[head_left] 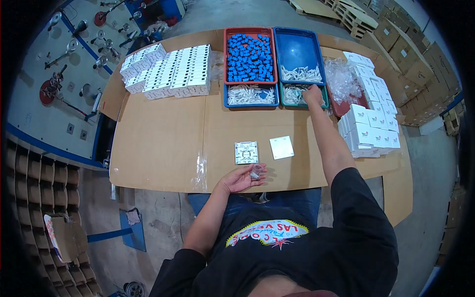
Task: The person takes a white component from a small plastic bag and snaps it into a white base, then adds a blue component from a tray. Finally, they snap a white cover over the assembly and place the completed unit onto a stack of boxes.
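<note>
My left hand is palm up near the table's front edge, its fingers around a small clear plastic bag with something small and pale inside. Just beyond it lies a square white plate with moulded detail and cut-outs. A flat, plain white square plate lies to its right. My right hand reaches into a green tray of small white pieces. Its fingers are bunched together, pointing down; their tips are hidden among the pieces.
A red tray of blue parts and a blue tray stand behind, with another blue tray of white pieces in front. White boxes are stacked left, more boxes right. Clear plastic bags fill a red tray.
</note>
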`<action>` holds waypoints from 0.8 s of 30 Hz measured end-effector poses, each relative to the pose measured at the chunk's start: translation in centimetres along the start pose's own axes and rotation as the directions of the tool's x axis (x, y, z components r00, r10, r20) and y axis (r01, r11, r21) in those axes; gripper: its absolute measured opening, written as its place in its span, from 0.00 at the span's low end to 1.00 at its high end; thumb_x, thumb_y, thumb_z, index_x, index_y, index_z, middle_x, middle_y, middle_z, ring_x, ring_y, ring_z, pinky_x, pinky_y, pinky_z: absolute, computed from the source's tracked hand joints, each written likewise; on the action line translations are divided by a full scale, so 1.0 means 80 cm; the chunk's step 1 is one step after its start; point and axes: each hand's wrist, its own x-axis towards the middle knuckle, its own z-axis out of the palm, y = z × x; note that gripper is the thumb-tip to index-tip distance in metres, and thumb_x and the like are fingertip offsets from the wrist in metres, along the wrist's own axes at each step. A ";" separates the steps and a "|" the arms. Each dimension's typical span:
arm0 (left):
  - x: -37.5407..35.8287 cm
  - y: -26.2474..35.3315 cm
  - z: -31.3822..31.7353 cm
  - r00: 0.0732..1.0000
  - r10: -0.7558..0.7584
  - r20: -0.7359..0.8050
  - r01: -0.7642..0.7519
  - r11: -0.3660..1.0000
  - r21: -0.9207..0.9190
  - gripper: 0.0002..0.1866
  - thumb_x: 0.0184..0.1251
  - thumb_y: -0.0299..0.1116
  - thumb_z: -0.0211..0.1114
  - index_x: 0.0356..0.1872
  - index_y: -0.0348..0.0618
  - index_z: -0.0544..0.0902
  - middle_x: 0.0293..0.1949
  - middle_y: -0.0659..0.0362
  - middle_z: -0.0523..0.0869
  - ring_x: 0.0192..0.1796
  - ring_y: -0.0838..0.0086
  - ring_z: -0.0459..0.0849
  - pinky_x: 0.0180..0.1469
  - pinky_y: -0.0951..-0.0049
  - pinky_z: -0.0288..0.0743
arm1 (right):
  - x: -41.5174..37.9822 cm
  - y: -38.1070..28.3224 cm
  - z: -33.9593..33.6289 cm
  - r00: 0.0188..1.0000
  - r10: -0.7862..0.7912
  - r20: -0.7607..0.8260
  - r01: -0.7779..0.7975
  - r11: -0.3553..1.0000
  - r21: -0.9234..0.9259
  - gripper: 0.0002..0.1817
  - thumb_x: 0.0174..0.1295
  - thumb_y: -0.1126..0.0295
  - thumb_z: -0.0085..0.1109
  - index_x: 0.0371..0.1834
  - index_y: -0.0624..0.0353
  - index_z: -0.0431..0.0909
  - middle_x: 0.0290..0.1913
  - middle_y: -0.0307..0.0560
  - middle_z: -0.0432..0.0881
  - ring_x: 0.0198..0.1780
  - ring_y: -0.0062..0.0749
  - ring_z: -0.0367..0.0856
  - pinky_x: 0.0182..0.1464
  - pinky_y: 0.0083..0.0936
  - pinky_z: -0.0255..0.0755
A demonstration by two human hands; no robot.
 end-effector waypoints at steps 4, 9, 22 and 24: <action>0.000 -0.001 -0.001 1.000 0.005 -0.010 -0.005 1.000 0.025 0.30 0.84 0.45 0.53 0.77 0.38 0.65 0.69 0.48 0.77 0.68 0.57 0.79 0.72 0.55 0.72 | -0.011 0.003 -0.005 1.000 0.005 -0.005 -0.006 0.998 -0.067 0.19 0.56 0.62 0.69 0.50 0.54 0.82 0.53 0.56 0.88 0.57 0.53 0.86 0.58 0.47 0.79; 0.000 -0.001 -0.003 1.000 0.005 -0.015 -0.005 1.000 0.017 0.30 0.84 0.45 0.53 0.77 0.38 0.65 0.68 0.48 0.77 0.68 0.57 0.79 0.72 0.55 0.72 | 0.005 0.004 0.014 0.999 -0.036 0.018 0.038 0.990 -0.133 0.20 0.58 0.63 0.68 0.52 0.57 0.81 0.53 0.60 0.87 0.56 0.55 0.87 0.56 0.48 0.80; 0.001 0.000 -0.003 1.000 -0.005 -0.025 0.004 1.000 -0.030 0.31 0.84 0.47 0.53 0.76 0.37 0.65 0.66 0.49 0.80 0.67 0.55 0.79 0.75 0.48 0.67 | 0.020 0.023 -0.016 0.988 -0.143 -0.056 0.131 0.595 0.793 0.12 0.61 0.68 0.72 0.45 0.59 0.88 0.41 0.41 0.90 0.38 0.32 0.87 0.43 0.29 0.80; 0.000 -0.002 -0.001 0.999 0.024 -0.040 -0.024 1.000 -0.003 0.30 0.84 0.48 0.53 0.75 0.37 0.67 0.64 0.49 0.81 0.67 0.57 0.79 0.75 0.48 0.67 | -0.016 0.020 -0.053 0.994 -0.110 0.025 0.041 0.557 0.829 0.09 0.64 0.72 0.71 0.45 0.62 0.86 0.38 0.34 0.87 0.33 0.19 0.79 0.36 0.18 0.73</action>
